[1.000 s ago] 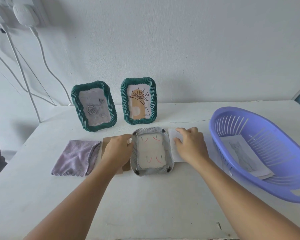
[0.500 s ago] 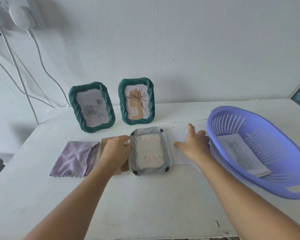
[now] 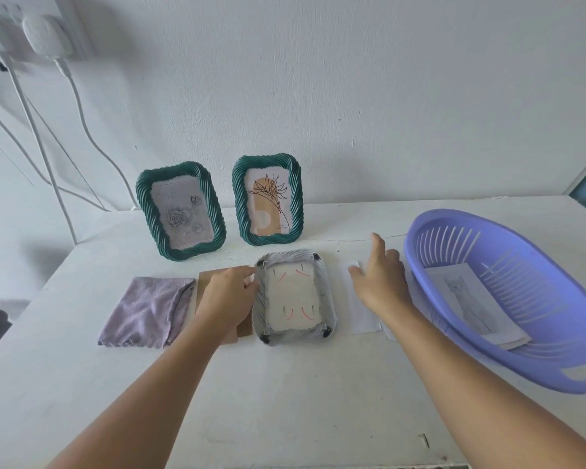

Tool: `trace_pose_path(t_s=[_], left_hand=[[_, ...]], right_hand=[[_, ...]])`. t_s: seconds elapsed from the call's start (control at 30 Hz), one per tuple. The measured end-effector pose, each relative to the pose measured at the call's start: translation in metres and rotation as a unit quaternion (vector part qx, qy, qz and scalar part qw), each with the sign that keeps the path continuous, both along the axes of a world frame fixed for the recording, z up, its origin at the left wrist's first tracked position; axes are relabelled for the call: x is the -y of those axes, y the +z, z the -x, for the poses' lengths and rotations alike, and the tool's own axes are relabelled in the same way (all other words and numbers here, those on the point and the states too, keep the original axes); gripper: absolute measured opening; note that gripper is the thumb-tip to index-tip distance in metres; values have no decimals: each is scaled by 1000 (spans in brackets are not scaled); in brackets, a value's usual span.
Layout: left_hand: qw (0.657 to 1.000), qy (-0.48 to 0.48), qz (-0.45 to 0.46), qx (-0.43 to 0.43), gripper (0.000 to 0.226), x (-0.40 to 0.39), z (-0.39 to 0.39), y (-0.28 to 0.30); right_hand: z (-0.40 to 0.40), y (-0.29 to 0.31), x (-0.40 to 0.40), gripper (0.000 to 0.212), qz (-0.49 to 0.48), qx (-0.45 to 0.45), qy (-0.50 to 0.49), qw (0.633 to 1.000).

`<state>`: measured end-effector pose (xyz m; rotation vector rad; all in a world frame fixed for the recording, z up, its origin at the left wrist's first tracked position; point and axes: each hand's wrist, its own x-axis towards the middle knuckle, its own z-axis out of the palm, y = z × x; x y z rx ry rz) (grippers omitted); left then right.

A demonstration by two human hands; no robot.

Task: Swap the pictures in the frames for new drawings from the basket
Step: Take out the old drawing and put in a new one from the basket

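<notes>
Left hand [image 3: 229, 296]: grip loose, fingers relaxed, resting on brown backing board [image 3: 242, 328], fingertips touching left edge of face-down frame [image 3: 295, 297]. Right hand [image 3: 381, 282]: grip wide, fingers spread, holding nothing, hovering over white paper [image 3: 361, 319] just right of that frame. Far centre: two green frames upright against wall, rose picture [image 3: 183, 218] left, flower picture [image 3: 268, 204] right. Right: purple basket [image 3: 555, 360] holding drawings [image 3: 471, 299]. Left on counter [image 3: 285, 401]: lilac cloth [image 3: 146, 309].
</notes>
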<state>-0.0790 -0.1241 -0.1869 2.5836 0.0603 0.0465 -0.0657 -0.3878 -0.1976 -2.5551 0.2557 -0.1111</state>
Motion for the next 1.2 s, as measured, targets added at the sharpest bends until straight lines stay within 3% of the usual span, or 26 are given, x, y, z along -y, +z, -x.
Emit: trace_pose_path(t_s=[0.13,0.3,0.47,0.6,0.93,1.2], left_hand=[[1000,2,0,0,29,0,1,0],[1000,0,1,-6,32,0,1,2],[1000,7,2,-11,34,1,1,3],[1000,6,-1,-14,34,0,0,2],[1000,-1,-1,-19,34,0,0,2],[1000,2,-6,-9,32,0,0,2]], right_hand=[[-1,0,2,93,-1,-44,19,999],[-8,0,3,91,-41,-75,0,996],[-17,0,1,62,-42,-118,-6,992],[-16,-4,2,40,-35,-91,-6,995],[-27,7,1,29,-4,-164,-22,986],[-22,10,0,17,37,-88,6,995]])
